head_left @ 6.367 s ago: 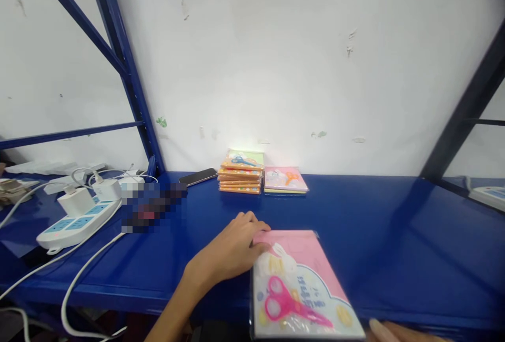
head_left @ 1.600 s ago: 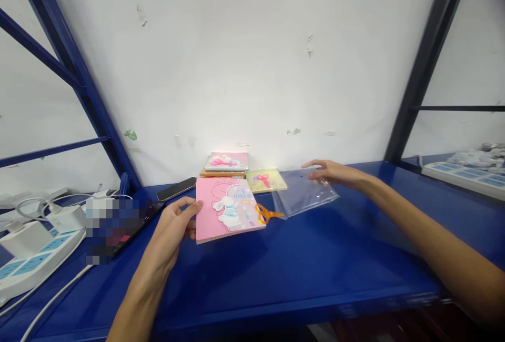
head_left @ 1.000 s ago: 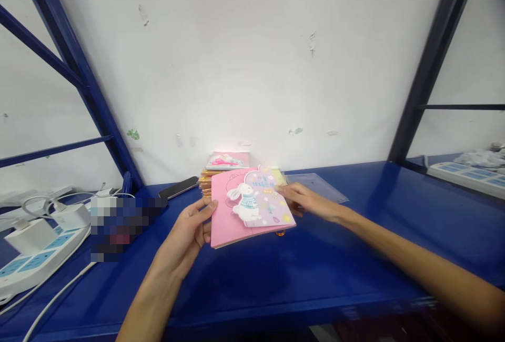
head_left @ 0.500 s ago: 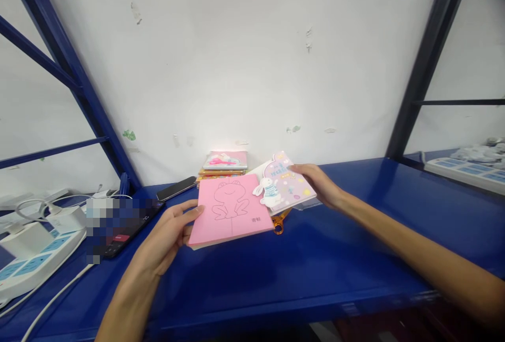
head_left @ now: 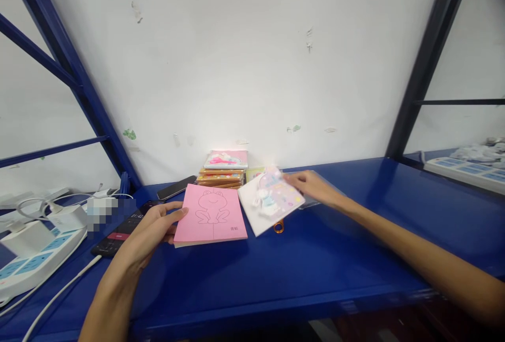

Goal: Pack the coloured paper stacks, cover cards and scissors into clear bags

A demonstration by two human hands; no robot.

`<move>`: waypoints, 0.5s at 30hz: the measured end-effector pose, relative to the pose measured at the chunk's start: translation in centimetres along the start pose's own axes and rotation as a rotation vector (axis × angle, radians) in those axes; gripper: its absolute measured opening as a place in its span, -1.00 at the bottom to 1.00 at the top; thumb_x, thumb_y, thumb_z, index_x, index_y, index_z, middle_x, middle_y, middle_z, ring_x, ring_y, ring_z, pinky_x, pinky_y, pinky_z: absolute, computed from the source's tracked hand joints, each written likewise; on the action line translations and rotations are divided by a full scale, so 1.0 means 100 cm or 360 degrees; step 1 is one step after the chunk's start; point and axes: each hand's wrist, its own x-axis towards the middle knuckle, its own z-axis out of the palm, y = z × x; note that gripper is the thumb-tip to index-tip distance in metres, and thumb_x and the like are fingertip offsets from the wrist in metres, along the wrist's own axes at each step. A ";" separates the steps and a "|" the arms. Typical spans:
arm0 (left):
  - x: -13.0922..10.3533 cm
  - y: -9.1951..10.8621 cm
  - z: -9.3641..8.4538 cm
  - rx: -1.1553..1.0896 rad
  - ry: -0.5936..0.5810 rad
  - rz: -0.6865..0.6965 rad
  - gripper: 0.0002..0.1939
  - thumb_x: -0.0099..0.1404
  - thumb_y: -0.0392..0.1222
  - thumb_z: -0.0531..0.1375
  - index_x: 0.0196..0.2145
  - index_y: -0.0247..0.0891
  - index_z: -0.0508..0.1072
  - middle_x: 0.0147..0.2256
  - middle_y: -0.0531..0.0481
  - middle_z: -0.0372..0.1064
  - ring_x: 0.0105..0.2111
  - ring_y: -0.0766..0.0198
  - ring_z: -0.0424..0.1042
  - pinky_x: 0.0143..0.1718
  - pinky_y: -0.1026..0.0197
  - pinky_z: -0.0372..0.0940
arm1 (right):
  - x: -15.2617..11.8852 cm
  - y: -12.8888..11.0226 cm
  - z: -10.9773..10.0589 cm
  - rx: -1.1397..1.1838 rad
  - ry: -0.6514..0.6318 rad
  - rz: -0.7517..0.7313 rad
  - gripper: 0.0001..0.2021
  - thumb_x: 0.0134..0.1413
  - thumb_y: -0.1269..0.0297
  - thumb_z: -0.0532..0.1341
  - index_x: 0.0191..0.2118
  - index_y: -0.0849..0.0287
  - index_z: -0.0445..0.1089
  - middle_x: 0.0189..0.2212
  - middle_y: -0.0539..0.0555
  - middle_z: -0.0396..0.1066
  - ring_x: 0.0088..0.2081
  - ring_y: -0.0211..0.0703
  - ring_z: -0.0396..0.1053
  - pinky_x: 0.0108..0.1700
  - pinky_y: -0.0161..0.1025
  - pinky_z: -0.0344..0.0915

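Note:
My left hand (head_left: 160,226) grips the left edge of a pink paper pad (head_left: 211,215) printed with a line-drawn frog, thumb on top and fingers under it. My right hand (head_left: 307,184) pinches the upper right side of a pale purple booklet (head_left: 282,194) with a white rabbit on its cover. The booklet is tilted and smeared by motion, with a white sheet or page (head_left: 252,205) showing on its left. Below the booklet, the orange handle of a pair of scissors (head_left: 279,227) sticks out on the blue shelf (head_left: 300,273).
A stack of packaged craft sets (head_left: 221,176) stands against the wall, a pink-handled item on top. A dark phone (head_left: 176,188) lies left of it. Another phone (head_left: 118,234), cables and a white power strip (head_left: 43,258) are at left. A clear plastic sleeve (head_left: 315,197) lies behind my right hand.
The pink pad has moved left and the two items are now apart. The rabbit booklet has shifted slightly left and down, showing more white beside it.

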 end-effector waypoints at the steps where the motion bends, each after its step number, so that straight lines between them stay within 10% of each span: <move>1: 0.001 -0.001 0.001 0.0095 -0.0004 0.0007 -0.45 0.07 0.03 0.34 -0.04 -0.34 0.46 -0.49 0.01 0.51 -0.55 0.27 0.40 -0.54 0.30 0.21 | -0.001 0.000 0.002 -0.0106 -0.0031 -0.0031 -0.44 0.25 -0.26 0.08 -0.39 0.13 0.52 -0.52 0.11 0.48 -0.47 -0.11 0.33 -0.44 -0.19 0.15; 11: 0.014 -0.012 0.009 0.0689 0.0087 -0.0011 -0.60 0.06 -0.09 0.16 -0.18 -0.38 0.45 -0.60 0.06 0.35 -0.63 0.15 0.34 -0.62 0.18 0.23 | -0.001 0.013 -0.001 -0.0988 0.0002 -0.0141 -0.55 0.37 0.05 0.01 -0.44 0.13 0.48 -0.53 0.16 0.48 -0.52 -0.05 0.36 -0.41 -0.12 0.16; 15: 0.014 -0.012 0.010 0.0783 0.0107 -0.0028 -0.65 0.07 -0.10 0.15 -0.20 -0.34 0.46 -0.56 0.03 0.37 -0.59 0.10 0.41 -0.59 0.16 0.26 | 0.003 0.020 0.002 -0.1105 -0.0020 -0.0305 -0.56 0.38 0.02 0.00 0.06 0.13 0.50 -0.02 0.21 0.56 0.01 0.16 0.46 0.02 0.02 0.32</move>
